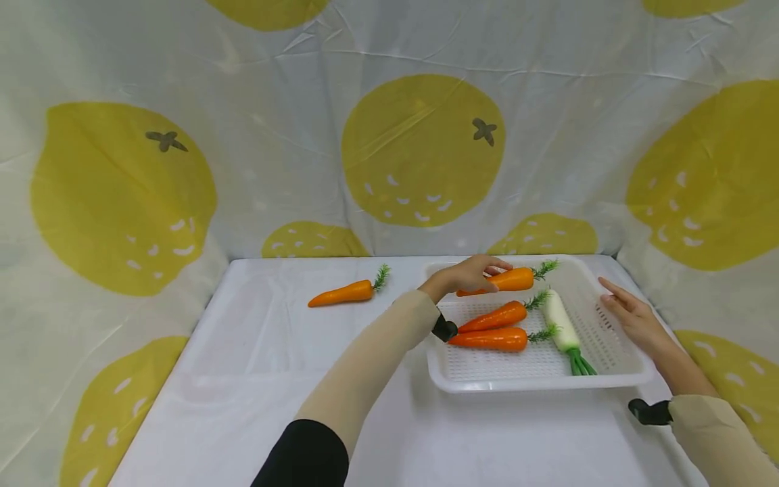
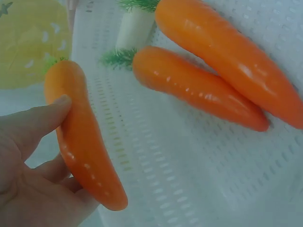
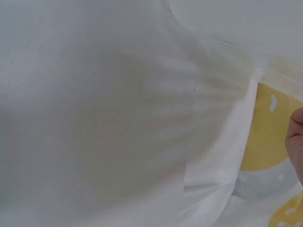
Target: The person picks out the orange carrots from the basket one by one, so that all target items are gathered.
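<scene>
My left hand (image 1: 465,276) pinches an orange carrot (image 1: 514,279) with a green leafy top, thumb on one side and fingers on the other. It holds the carrot over the back left of a white perforated plastic basket (image 1: 487,387). Two more carrots, an upper one (image 1: 496,318) and a lower one (image 1: 489,339), lie side by side in the basket. Beside their tops lies a white radish (image 1: 560,321) with green stems. My right hand (image 1: 633,321) touches the basket's right rim with fairly straight fingers; in the right wrist view only a hand edge (image 3: 296,142) shows.
Another carrot (image 1: 343,294) lies on the white-covered table (image 1: 255,338), left of the basket. Behind and at both sides hangs a white cloth with yellow lemon prints (image 1: 422,149). A white surface fills most of the right wrist view.
</scene>
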Tool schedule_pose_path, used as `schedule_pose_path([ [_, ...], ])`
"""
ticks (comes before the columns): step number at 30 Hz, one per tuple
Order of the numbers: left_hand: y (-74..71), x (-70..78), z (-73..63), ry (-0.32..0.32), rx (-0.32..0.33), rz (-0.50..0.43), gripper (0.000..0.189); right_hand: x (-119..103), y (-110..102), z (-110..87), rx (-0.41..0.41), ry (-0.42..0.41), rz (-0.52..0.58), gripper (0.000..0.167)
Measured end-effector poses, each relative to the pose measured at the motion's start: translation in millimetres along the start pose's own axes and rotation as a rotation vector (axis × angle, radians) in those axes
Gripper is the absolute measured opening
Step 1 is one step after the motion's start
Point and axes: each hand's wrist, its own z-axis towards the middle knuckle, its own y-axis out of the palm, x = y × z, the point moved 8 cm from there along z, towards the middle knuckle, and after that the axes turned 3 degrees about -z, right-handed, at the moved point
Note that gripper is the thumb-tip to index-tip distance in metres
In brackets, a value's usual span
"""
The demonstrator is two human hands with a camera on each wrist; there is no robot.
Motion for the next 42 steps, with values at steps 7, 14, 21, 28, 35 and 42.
schedule_pose_path([
  [7,-20.1,15.9,-20.7,0.077,-0.03,-0.044,0.058,2.5,-0.2,1.1,-0.004,-0.006,-0.004,0.059],
  [14,-40.7,26.3,-50.2,0.137,-0.043,-0.055,0.057,-0.3,2.3,0.1,-0.023,-0.017,0.04,0.058],
  [21,-60.8,24.8,-84.0,0.157,-0.037,-0.077,0.057,0.5,3.9,0.4,-0.029,-0.01,0.05,0.058],
  [28,-79.7,13.7,-121.1,0.175,-0.033,-0.066,0.056,1.8,3.0,0.1,-0.021,-0.01,0.021,0.059],
  [35,-89.4,0.6,-159.3,0.168,-0.072,-0.087,0.055,4.6,5.0,-1.0,-0.035,0.016,0.039,0.06],
  [42,-96.0,-24.0,-192.2,0.123,-0.063,-0.123,0.053,3.0,3.6,0.0,-0.036,0.014,0.003,0.061],
])
